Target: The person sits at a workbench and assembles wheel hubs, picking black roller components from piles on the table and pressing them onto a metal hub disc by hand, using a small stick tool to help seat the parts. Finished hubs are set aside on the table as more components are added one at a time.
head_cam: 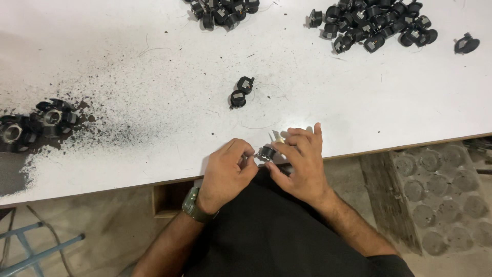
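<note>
Hands (266,164) pinching small round black part (265,152)

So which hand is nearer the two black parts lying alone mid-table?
Left. The left hand sits almost straight below the two black parts; the right hand is farther off to their lower right.

Two loose parts (242,91) are lying mid-counter (128,66) behind the left hand (227,169) and right hand (300,161), with one heap (376,25) sitting far right and another heap (33,125) sitting at the left edge.
</note>
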